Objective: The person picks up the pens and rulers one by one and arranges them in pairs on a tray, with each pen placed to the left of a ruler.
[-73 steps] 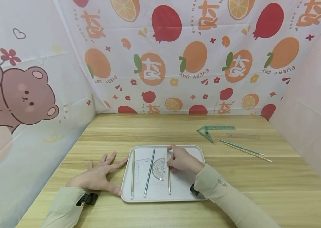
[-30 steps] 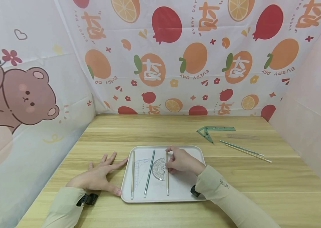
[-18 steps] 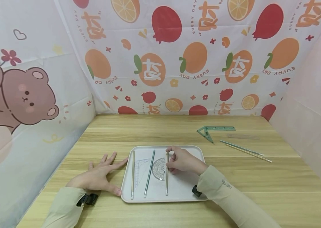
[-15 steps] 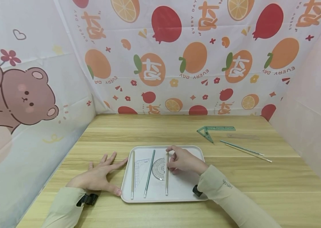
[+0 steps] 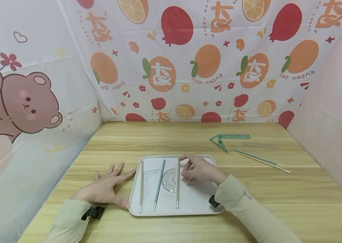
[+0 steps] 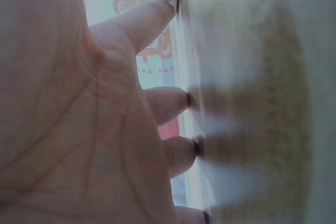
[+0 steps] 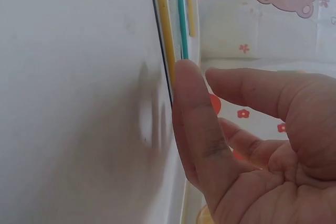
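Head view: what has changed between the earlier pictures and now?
The rightmost gold pencil on the tray has swung left at its near end, toward the protractor. The right hand has released its pinch and drawn slightly right; whether it still touches is unclear. The left hand, tray, teal pencil and protractor stayed put.

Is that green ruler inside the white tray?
No, the green ruler lies on the wooden table, beyond the far edge of the white tray.
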The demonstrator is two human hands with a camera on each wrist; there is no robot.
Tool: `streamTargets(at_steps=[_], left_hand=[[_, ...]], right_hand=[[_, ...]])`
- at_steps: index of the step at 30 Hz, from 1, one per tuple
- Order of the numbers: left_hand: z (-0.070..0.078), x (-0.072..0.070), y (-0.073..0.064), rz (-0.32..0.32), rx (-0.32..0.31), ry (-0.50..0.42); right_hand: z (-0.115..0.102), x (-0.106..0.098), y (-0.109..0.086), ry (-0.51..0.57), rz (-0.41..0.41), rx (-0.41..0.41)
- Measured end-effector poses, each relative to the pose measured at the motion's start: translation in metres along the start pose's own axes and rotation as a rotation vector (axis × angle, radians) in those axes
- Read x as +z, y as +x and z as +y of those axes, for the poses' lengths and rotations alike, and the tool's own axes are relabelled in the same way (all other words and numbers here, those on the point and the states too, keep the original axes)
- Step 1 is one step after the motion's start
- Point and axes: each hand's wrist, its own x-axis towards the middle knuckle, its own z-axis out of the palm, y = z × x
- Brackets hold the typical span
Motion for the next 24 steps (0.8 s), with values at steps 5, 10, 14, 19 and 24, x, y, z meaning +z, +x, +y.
streamTargets(at_steps=[5,10,14,19,24], left_hand=[[0.000,0.000,0.000,-0.001,-0.001,-0.008],[0.000,0.000,0.000,-0.001,0.003,-0.007],[-0.001,0.000,0.000,-0.001,0.002,-0.007],[-0.002,0.000,0.000,-0.009,-0.002,-0.013],[-0.001,0.000,0.000,-0.016,-0.002,-0.019]], right_hand=[[0.002,-0.007,-0.002,0.034,-0.008,-0.016],[0.005,-0.016,-0.004,0.042,-0.012,-0.037],[0.006,-0.022,-0.006,0.047,-0.019,-0.054],[0.009,-0.028,-0.007,0.073,-0.028,-0.063],[0.011,-0.034,-0.011,0.070,-0.037,-0.097]])
